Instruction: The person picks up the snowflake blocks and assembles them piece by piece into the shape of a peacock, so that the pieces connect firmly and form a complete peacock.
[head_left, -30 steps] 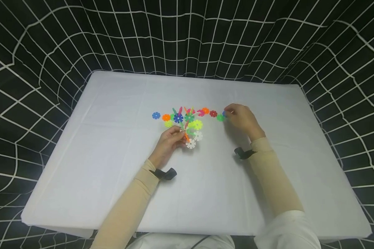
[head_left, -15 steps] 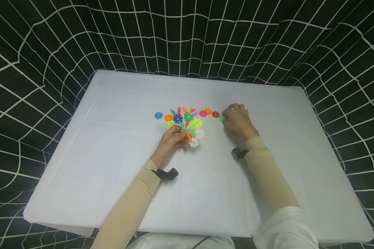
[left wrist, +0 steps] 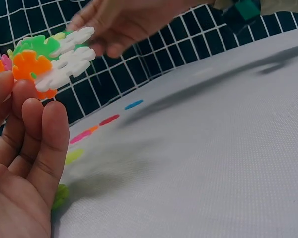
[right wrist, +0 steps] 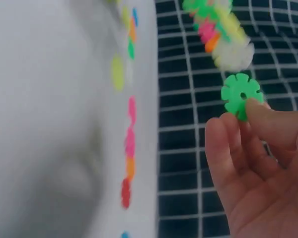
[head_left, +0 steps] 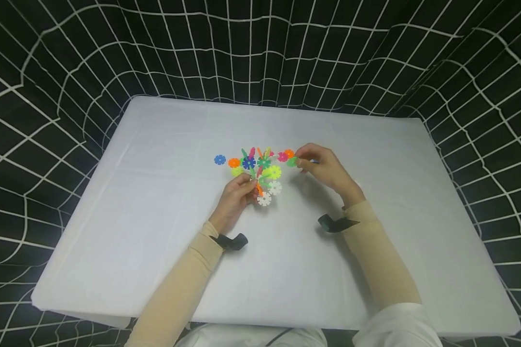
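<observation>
My left hand [head_left: 236,196] pinches a cluster of joined plastic snowflake discs [head_left: 264,163] between thumb and fingers, held above the table. The cluster mixes blue, green, pink, orange, yellow and white pieces; a white disc [head_left: 264,198] juts out at its near end. In the left wrist view an orange disc [left wrist: 31,63] sits right by the fingertips. To the right, my right hand [head_left: 323,166] pinches a single green snowflake disc [right wrist: 233,94] by its edge, raised off the table. That green disc is apart from the cluster in the right wrist view.
Loose discs lie in a rough row on the white table [head_left: 156,202], partly behind the hands. They include a blue disc [head_left: 219,159] and an orange disc [head_left: 234,163] at the left, plus a red disc [left wrist: 109,120] and another blue disc [left wrist: 134,104]. Black netted cloth [head_left: 260,53] surrounds the table.
My right hand has picked up the green disc from the right end of the row and carried it leftward toward the cluster. My left hand stays nearly still, holding the cluster.
</observation>
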A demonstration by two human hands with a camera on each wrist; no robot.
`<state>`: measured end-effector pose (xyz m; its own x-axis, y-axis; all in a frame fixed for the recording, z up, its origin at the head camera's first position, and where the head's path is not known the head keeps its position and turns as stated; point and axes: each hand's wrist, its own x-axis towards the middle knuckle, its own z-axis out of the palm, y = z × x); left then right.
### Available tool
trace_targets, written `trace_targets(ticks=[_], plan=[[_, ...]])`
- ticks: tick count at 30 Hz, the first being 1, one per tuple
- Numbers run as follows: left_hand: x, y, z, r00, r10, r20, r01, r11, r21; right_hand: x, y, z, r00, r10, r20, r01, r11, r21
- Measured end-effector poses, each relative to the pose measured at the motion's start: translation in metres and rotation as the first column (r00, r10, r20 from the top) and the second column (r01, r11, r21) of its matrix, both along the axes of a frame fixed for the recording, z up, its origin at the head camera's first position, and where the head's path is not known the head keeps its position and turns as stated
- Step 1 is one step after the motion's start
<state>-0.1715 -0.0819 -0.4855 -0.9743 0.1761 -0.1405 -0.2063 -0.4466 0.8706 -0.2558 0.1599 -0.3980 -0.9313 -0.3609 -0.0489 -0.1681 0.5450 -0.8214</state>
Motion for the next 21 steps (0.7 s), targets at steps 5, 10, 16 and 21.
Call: trace_targets(ticks=[5, 10, 16, 21], plan=[[-0.001, 0.0, 0.0, 1.0, -0.006, -0.01, 0.006, 1.0, 0.002, 0.01, -0.012, 0.009, 0.994, 0.087, -0.06, -0.09, 0.994, -0.054], [0.0, -0.001, -0.001, 1.0, -0.027, -0.005, 0.027, 1.0, -0.011, 0.011, -0.017, 0.008, 0.989, 0.122, -0.078, -0.126, 0.991, -0.047], [-0.001, -0.001, -0.001, 0.999, -0.038, -0.009, 0.038, 0.999, -0.019, 0.012, -0.019, 0.008, 0.984, 0.155, -0.084, -0.161, 0.985, -0.065], [-0.001, -0.001, -0.001, 0.999, -0.04, -0.002, 0.04, 0.999, -0.026, 0.015, -0.02, 0.007, 0.985, 0.148, -0.087, -0.153, 0.987, -0.058]])
